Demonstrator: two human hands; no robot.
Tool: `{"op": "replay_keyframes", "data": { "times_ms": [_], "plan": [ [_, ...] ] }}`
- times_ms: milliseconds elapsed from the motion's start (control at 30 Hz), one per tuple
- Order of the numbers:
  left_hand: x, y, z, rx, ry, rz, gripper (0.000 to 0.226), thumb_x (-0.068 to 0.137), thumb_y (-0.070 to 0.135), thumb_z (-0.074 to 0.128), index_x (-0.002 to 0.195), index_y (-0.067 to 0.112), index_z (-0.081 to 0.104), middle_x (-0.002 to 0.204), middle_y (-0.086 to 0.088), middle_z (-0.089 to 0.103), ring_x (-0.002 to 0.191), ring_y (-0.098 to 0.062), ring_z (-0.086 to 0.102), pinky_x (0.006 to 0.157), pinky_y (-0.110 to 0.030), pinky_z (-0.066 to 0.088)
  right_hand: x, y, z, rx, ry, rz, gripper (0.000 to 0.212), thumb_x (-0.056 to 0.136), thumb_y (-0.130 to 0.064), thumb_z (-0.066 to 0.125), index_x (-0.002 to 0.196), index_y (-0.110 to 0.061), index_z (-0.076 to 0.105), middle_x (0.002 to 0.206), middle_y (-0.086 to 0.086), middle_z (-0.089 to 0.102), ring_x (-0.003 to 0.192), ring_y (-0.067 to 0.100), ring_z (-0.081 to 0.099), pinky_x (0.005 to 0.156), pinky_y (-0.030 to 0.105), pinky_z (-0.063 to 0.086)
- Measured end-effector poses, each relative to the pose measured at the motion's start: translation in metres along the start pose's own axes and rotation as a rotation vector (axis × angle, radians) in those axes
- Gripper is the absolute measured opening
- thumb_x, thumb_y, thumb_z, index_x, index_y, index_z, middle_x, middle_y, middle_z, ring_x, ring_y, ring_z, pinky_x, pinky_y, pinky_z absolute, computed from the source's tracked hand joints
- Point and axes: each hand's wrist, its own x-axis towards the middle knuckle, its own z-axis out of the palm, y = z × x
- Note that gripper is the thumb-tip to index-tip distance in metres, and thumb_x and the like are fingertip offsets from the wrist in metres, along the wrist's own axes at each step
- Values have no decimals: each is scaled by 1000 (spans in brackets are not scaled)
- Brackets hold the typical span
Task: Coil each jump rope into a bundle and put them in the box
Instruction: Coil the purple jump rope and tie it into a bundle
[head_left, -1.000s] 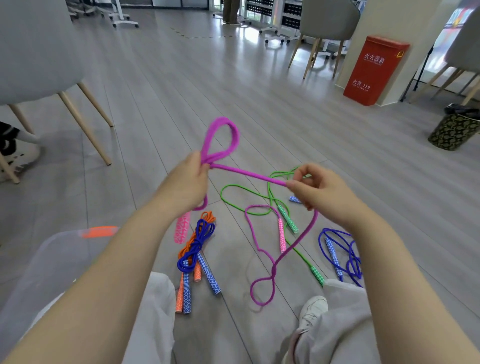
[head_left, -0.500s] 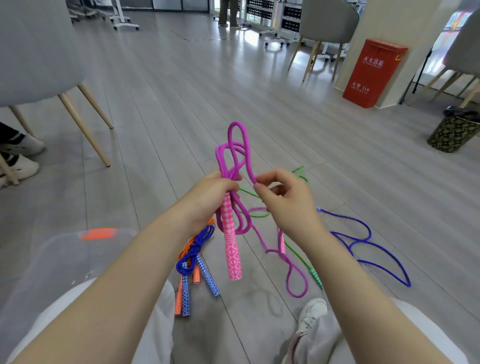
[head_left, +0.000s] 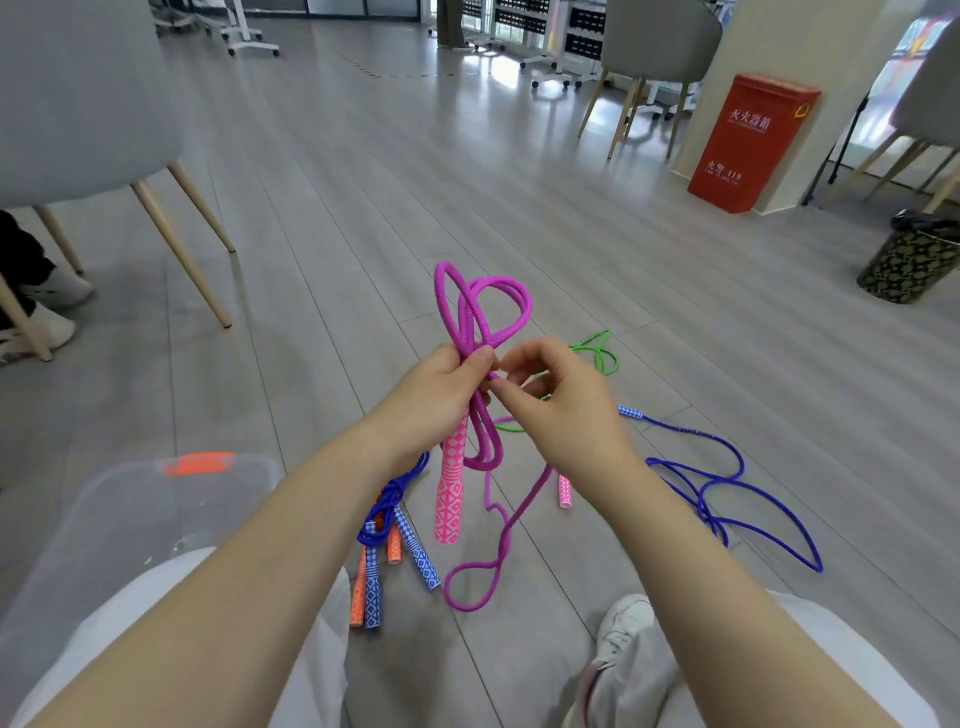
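left hand (head_left: 436, 387): fist round the magenta rope (head_left: 470, 317), loops sticking up, pink handle (head_left: 451, 488) dangling
right hand (head_left: 561, 400): pinching the same rope beside it
ropes on floor: bundled blue and orange pair (head_left: 387, 530), loose green (head_left: 597, 353), loose purple (head_left: 727, 499)
box (head_left: 130, 499): clear, by the left knee

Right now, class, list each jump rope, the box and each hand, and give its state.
Magenta rope: partly coiled, tail on floor.
Blue and orange ropes: bundled, on floor.
Purple rope: loose on floor.
Green rope: loose on floor.
Box: open, ropes not inside.
Left hand: grips magenta coil.
Right hand: pinches magenta rope.
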Motion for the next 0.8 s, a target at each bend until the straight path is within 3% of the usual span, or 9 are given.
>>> {"op": "replay_keyframes", "data": {
  "times_ms": [133,267,333,433,500,567,667,800],
  "plan": [
    [5,4,-7,-152,74,-12,24,102,29,42,95,12,56,74,-1,56,68,-11,55,57,-16,47,3,0,-14,95,-206,135,12,86,-27,69,90,-22,59,65,-3,63,61,14,56,66,43,51],
    [18,4,-34,-336,174,-87,26,102,27,41,84,15,54,78,-1,69,74,-15,64,65,-27,51,5,4,-40,-24,-313,133,11,89,-28,66,88,-18,65,61,-2,53,58,12,50,63,34,44],
    [25,4,-51,-534,250,-154,25,102,27,42,83,14,52,70,0,72,72,-17,67,67,-32,54,6,6,-57,-76,-323,167,11,91,-26,65,88,-16,67,62,-3,54,58,9,50,63,30,45],
    [30,6,-68,-860,351,-199,32,102,29,40,77,13,49,57,3,61,67,-17,68,70,-38,55,9,11,-83,-145,-250,209,13,92,-17,60,83,-13,68,59,-5,53,54,8,47,62,28,43],
    [31,6,-70,-941,403,-191,31,102,28,40,76,14,47,52,5,55,55,-12,65,71,-37,54,11,16,-95,-165,-177,227,15,93,-14,57,84,-13,68,54,-12,52,52,5,46,60,25,41],
    [32,4,-66,-843,411,-166,27,101,24,43,77,15,48,49,7,53,47,-8,59,68,-33,52,13,20,-99,-163,-103,234,16,93,-16,56,84,-16,69,55,-14,52,58,8,46,63,27,42],
    [30,-1,-52,-540,317,-105,20,100,16,45,81,15,50,62,4,52,51,-9,53,59,-27,45,14,18,-88,-38,21,205,14,92,-18,58,81,-20,68,64,-4,54,65,16,45,66,35,42],
    [15,2,-29,-260,120,-58,17,100,17,46,85,15,54,76,1,58,61,-13,52,59,-26,46,11,3,-65,166,0,109,13,93,-11,59,85,-17,67,64,-5,55,57,4,47,58,21,41]
  ]
}}
